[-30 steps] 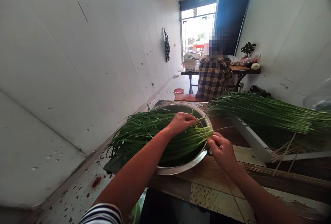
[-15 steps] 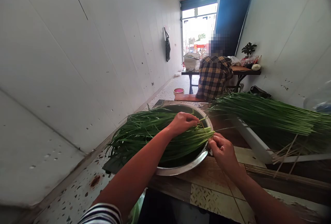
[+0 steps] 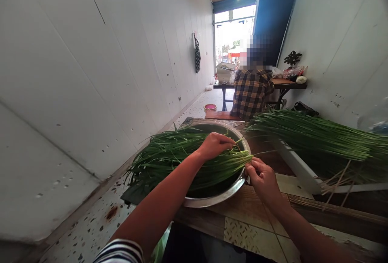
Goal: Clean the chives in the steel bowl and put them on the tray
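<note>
Long green garlic chives [image 3: 169,145] lie in a round metal basin [image 3: 209,202], their leaves hanging over its left side. My left hand [image 3: 215,145] is over the basin, thumb and fingers pinched on a chive whose pale end points right. At the basin's right rim, my right hand [image 3: 262,174] is closed, fingertips against the pale ends of the gathered chives. Between the two hands shows a short piece of thin brown stick [image 3: 238,146], like a bamboo skewer, in line with my right fingertips. Its grip there is mostly hidden.
More chives [image 3: 315,133] lie across a white tray [image 3: 298,166] at right. Thin bamboo skewers [image 3: 336,186] lie by its near edge. Beyond the basin, a person in a plaid shirt [image 3: 250,93] sits at a table [image 3: 291,86]. A pale wall [image 3: 91,93] runs along the left.
Both hands keep nearly the same pose and place over the basin. The whole view has shifted very slightly.
</note>
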Demonstrator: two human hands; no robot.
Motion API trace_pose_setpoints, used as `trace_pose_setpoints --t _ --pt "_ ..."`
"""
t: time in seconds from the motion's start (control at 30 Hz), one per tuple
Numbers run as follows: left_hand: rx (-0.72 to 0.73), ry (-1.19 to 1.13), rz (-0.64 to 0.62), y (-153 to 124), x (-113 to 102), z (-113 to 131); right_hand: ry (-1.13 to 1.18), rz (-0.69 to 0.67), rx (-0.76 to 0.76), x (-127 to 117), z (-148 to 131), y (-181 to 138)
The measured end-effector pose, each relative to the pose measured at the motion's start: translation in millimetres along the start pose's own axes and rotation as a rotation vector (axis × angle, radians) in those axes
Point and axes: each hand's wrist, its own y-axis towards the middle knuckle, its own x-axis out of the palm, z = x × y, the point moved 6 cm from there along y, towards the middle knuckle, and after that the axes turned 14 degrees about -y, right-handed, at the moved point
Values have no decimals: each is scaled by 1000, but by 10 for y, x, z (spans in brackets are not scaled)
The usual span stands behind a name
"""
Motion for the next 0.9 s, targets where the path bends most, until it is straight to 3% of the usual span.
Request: trace_pose_setpoints --t 0.1,0.27,0.33,0.47,0.67,0.9 --pt "80 98 -37 -12 27 71 8 0 3 12 18 -2" --pt "164 219 -273 -82 101 235 20 5 -7 21 19 -2" --pt "158 260 -212 -40 8 199 9 0 -26 24 11 -5" --pt "14 454 151 122 -276 -101 -35 -23 -50 31 6 -19" --pt "-166 555 72 255 -152 -440 -69 -13 -68 2 -48 -15" --pt "-166 597 71 266 37 -350 -73 4 -78 -5 -81 -8"
